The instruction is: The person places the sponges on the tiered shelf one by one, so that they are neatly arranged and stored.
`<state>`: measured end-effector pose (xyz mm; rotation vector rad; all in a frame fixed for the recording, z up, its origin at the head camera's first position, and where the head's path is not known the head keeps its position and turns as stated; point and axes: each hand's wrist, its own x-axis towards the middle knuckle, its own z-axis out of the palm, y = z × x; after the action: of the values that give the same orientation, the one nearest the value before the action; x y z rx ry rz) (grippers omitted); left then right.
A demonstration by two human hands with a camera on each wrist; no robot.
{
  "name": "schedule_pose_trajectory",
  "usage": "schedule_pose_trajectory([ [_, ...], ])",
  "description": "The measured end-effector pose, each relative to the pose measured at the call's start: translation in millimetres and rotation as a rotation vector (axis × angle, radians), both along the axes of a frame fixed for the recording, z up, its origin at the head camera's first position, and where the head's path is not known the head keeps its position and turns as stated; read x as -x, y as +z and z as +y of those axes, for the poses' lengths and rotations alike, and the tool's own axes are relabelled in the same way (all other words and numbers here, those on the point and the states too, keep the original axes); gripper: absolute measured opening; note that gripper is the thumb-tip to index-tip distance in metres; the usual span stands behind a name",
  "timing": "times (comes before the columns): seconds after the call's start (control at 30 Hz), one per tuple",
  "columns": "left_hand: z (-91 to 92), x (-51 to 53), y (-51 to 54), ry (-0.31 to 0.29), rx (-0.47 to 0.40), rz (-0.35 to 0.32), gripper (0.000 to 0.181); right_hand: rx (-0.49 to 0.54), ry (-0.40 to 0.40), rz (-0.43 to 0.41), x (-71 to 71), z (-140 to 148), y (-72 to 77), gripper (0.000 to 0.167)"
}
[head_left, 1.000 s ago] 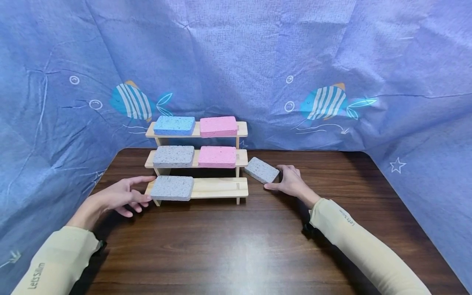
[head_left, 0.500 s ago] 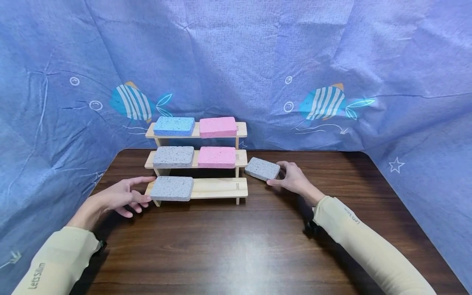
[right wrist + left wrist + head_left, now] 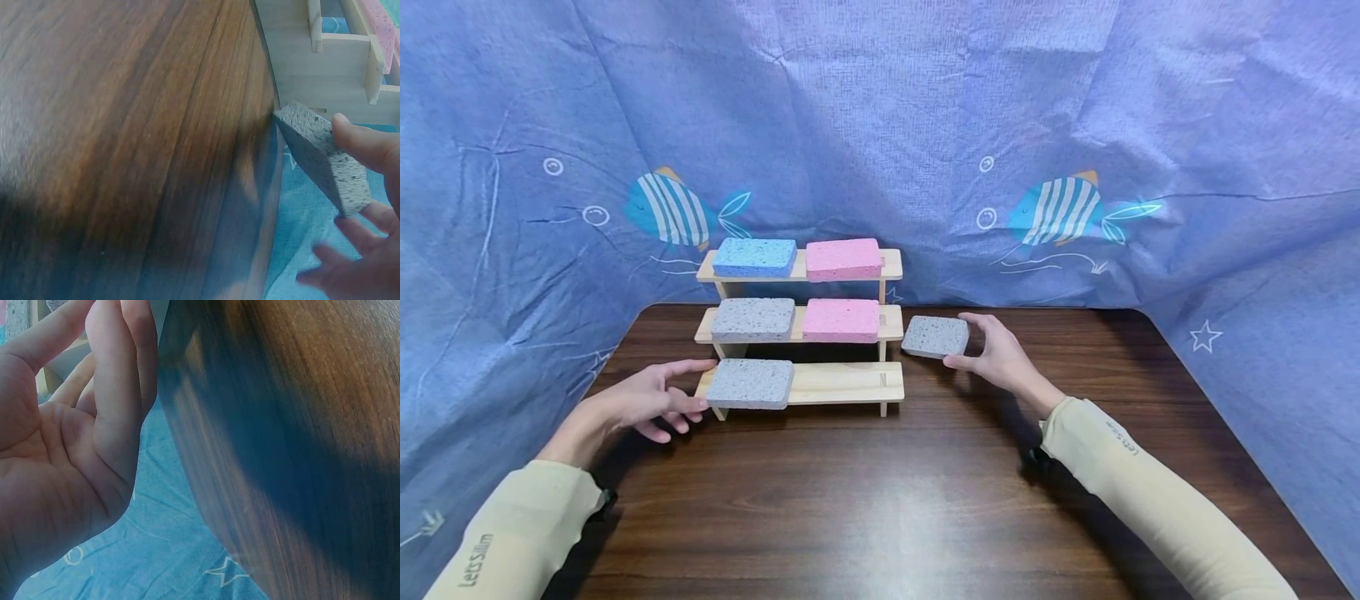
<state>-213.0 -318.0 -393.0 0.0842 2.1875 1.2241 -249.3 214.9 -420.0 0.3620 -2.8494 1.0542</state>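
At the right of the three-step wooden stand, my right hand pinches a grey speckled sponge by its right end, thumb in front and fingers behind. In the right wrist view, the sponge looks tilted and apart from the stand's side. My left hand holds the left end of the bottom step between forefinger and thumb, beside another grey sponge. Its other fingers hang below. The middle step bears a grey sponge and a pink sponge.
On the top step lie a blue sponge and a pink sponge. The bottom step's right half shows bare wood. The stand is on a dark brown table, with a blue fish-patterned cloth hanging behind and at the sides.
The grey sponge in my right hand has turned from slanted to nearly level with the steps, and my right hand has shifted slightly right. The left hand and stand stay put.
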Motion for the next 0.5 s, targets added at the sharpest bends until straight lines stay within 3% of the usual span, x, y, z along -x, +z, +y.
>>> schedule_pose_trajectory([
  [0.23, 0.8, -0.1, 1.0, -0.001, 0.006, 0.003, 0.087, 0.077, 0.016, 0.024, -2.3, -4, 8.7, 0.084],
  [0.5, 0.9, -0.9, 1.1, -0.011, 0.001, -0.001, 0.086, 0.108, 0.024, 0.013, -6.8, 0, 28.8, 0.084],
])
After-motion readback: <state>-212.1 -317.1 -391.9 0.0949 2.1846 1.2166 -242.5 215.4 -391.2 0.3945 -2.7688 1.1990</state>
